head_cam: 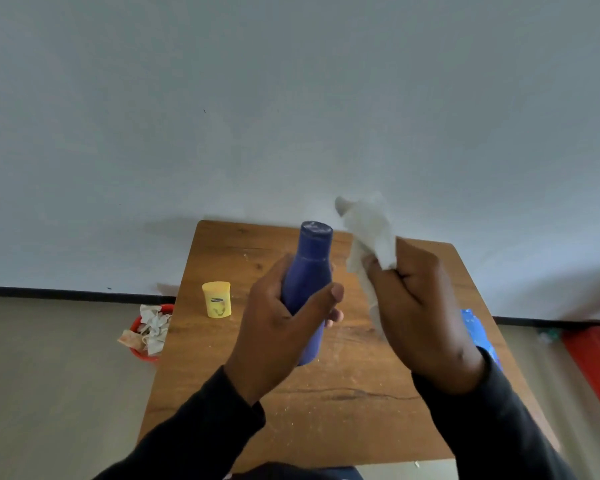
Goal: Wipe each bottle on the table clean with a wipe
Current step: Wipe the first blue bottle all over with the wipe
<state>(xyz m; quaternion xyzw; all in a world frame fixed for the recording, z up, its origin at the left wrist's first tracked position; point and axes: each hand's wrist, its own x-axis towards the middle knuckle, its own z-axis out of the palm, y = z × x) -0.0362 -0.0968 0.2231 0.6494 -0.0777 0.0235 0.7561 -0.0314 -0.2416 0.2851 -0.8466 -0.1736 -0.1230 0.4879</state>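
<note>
My left hand (278, 323) grips a tall blue bottle (310, 268) around its middle and holds it above the wooden table (326, 410), cap end pointing away from me. My right hand (420, 306) holds a crumpled white wipe (371, 233) just right of the bottle's neck; the wipe sticks up past the fingers and does not touch the bottle. A small yellow bottle (216, 299) stands upright on the table's left side.
A red bin (146, 351) full of used wipes sits on the floor by the table's left edge. A blue pack (475, 327) lies at the table's right edge, partly behind my right hand. A red object (593, 362) is on the floor at right.
</note>
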